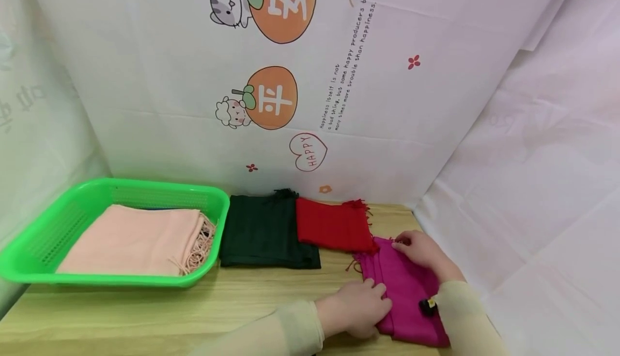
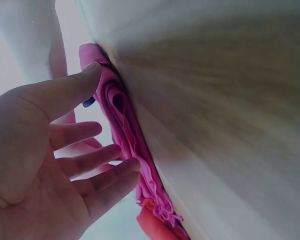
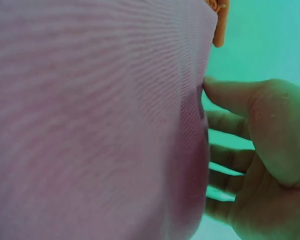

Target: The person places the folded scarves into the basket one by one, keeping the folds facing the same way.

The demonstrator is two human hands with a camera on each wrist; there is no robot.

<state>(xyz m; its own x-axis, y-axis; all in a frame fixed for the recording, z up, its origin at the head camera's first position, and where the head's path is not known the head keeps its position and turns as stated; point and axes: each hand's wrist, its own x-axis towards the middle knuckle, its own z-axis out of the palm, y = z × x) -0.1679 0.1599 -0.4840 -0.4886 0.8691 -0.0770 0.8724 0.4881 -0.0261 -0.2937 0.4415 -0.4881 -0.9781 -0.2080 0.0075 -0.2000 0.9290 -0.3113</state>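
On the table (image 1: 145,318) | magenta scarf (image 1: 407,291) under both hands | left hand (image 1: 358,307), right hand (image 1: 421,251) fingers straight, pressing.

The light wooden surface (image 1: 145,313) carries a green basket (image 1: 39,248) at the left, then a dark green scarf (image 1: 263,232), a red scarf (image 1: 331,226) and a magenta scarf (image 1: 404,286), each folded.

Head view looks down; both wrist views closely share the magenta scarf (image 1: 407,291).
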